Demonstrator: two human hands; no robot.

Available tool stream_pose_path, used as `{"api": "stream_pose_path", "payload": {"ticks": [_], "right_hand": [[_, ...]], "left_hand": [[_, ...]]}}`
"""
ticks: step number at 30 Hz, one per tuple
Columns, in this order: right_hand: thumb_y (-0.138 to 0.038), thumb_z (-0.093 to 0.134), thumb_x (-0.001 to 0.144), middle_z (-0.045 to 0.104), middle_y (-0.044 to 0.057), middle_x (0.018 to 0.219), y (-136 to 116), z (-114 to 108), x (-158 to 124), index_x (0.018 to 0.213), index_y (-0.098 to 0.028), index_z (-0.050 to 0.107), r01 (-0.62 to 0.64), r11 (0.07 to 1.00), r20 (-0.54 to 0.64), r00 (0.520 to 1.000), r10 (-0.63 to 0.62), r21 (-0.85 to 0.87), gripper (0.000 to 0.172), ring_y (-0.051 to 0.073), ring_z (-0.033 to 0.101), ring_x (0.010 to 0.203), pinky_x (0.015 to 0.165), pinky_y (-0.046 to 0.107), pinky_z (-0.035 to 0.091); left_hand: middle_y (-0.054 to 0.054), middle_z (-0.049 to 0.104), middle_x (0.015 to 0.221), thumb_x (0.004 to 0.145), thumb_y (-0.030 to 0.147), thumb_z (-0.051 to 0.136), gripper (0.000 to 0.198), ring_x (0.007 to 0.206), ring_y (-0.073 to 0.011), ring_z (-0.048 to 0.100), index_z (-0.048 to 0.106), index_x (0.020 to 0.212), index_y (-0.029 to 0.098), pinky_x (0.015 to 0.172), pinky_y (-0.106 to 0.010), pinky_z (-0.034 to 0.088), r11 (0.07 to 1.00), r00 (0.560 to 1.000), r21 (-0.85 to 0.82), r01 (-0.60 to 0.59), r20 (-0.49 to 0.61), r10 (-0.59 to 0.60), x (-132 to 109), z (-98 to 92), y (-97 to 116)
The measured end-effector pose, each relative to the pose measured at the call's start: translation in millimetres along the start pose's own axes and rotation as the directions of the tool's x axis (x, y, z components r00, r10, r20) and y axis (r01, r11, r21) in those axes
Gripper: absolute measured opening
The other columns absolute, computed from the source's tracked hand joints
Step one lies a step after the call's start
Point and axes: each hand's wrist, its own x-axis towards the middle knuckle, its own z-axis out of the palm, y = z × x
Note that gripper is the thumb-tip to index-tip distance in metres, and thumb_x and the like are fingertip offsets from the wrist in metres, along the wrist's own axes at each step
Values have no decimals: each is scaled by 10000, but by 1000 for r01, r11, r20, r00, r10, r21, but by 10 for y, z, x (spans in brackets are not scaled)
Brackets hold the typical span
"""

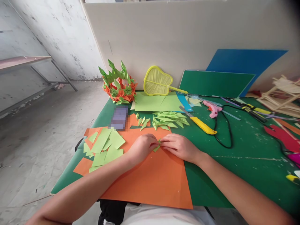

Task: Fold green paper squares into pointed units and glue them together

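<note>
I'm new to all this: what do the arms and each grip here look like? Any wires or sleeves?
No wires: these are a person's. The left arm and right arm show no sleeves. The left grip and right grip are ungloved human hands, with no watch or ring visible.

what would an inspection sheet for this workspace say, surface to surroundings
Surface: green tabletop, pale-specked, partly under a large orange paper sheet.
Work items: small light-green paper piece; pile of leaf-shaped green paper pieces.
Clutter: yellow-handled utility knife, metal blade exposed; pink plastic glue gun.
Hands: left hand and right hand both pinch the small piece.
Cables: thin black cable looping near the knife.
Surroundings: grey floor, scuffed white wall.
</note>
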Motion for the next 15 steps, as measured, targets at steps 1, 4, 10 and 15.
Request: {"api": "stream_pose_path", "payload": {"ticks": [1,4,10,15], "right_hand": [[-252,436,965,682,65,1086,3,0,-2,1065,-246,691,3,1000,11,1000,-3,-4,274,209,616,980,860,372,520],[-249,421,971,678,67,1092,0,-15,-9,1075,-236,688,6,1000,33,999,-6,-17,287,206,610,985,854,358,520],[-251,370,984,680,73,1077,-29,-42,-4,1086,-240,687,16,998,58,998,-13,-63,333,204,617,985,834,348,528],[-226,374,981,676,70,1074,-36,-46,0,1077,-237,685,17,997,67,998,-12,-69,326,198,620,976,817,324,522]], "left_hand": [[-53,663,888,864,164,527,212,739,-150,613,719,776,178,680,-231,465,1000,1000,13,-1,9,1,-4,0,8],[-61,651,900,888,175,494,245,753,-157,611,714,780,176,706,-243,465,998,999,54,-23,43,20,-12,-13,35],[-69,636,898,909,223,452,288,740,-159,595,713,794,184,696,-247,464,995,995,78,-66,86,60,-11,-50,56],[-58,619,925,889,232,479,270,720,-143,592,719,770,198,666,-226,463,995,993,67,-76,99,69,2,-45,-9]]}}
